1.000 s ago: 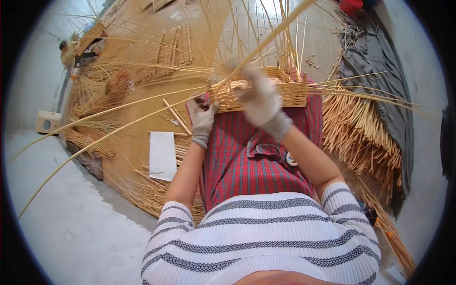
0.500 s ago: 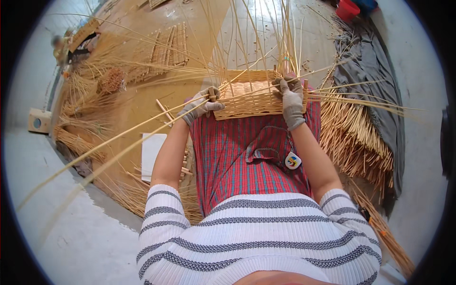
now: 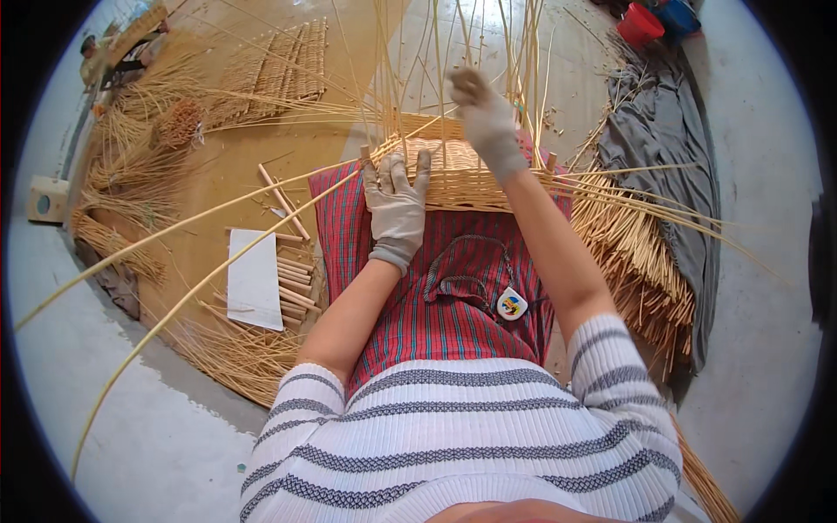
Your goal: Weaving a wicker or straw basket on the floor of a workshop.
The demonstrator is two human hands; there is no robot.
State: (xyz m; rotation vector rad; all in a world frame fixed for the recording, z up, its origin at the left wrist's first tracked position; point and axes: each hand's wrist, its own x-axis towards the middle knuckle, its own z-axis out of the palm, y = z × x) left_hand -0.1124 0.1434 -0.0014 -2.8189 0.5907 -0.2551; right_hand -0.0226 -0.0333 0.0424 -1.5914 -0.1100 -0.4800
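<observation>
Hands shift on the half-woven basket

The right hand (image 3: 488,118), half a second ago gripping the right end of the wicker basket (image 3: 462,179) rim, has lifted off and now rises among the upright willow stakes (image 3: 436,61) above the far rim. The left hand (image 3: 397,205) has left the basket's left corner and lies flat, fingers spread, on the near wall toward its left end. The long loose willow rods (image 3: 174,253) now sweep lower toward the left.

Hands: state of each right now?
Left hand: open, flat on the basket rim.
Right hand: raised among the upright canes; grip cannot be told.
</observation>
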